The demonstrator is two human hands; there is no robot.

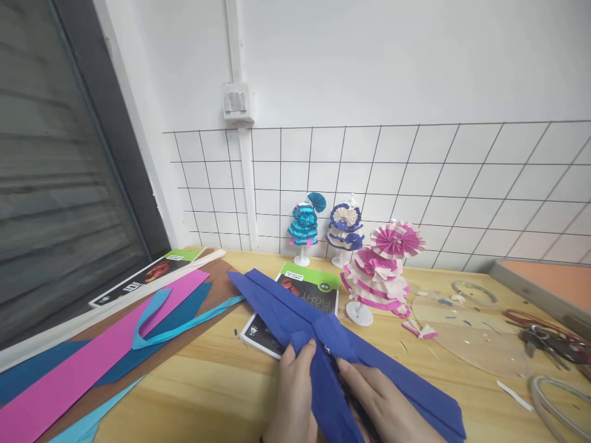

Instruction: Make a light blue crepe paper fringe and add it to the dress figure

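A long sheet of dark blue paper [277,301] lies slantwise across the table front, creased and partly folded over itself. My left hand [295,387] pinches a blue fold between thumb and fingers. Close on its right, my right hand [383,394] is closed at the paper on what look like scissors [351,397], with dark handles. A small glint of metal shows at the paper between my hands; most of the tool is hidden. Under the paper's far side is a black and green booklet [318,286].
Three tiered paper-fan ornaments on white stands, teal [305,224], blue-white [345,227] and pink [378,271], stand behind. Pink, teal and brown paper strips [115,351] lie left. At right are a clear disc [480,338], dark-handled tools [549,341] and a tray [545,280].
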